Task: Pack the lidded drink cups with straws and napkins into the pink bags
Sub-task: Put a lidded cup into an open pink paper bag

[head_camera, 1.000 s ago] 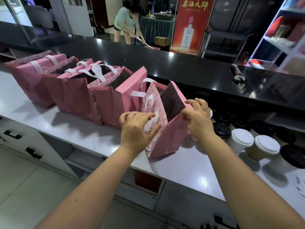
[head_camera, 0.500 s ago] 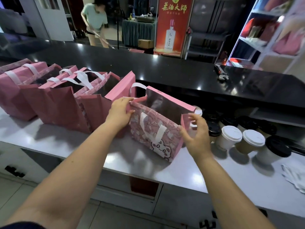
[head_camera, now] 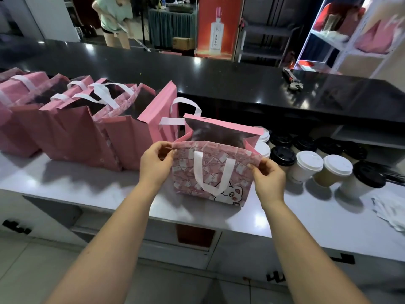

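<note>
A pink patterned bag with a white handle and a cartoon animal stands open on the grey counter, its front facing me. My left hand pinches the left end of its front rim. My right hand pinches the right end of the same rim. Its dark lining shows inside; I cannot tell whether anything is in it. Lidded cups with white lids and black lids stand in a cluster just right of the bag. White napkins lie at the counter's far right.
Several more pink bags stand open in a row to the left. A raised black bar top runs behind the counter, with a small tool on it. A person stands beyond it. A white shelf unit is at the back right.
The bag went from half-folded to standing open and facing me. Both my hands moved from its sides to the two ends of the front rim.
</note>
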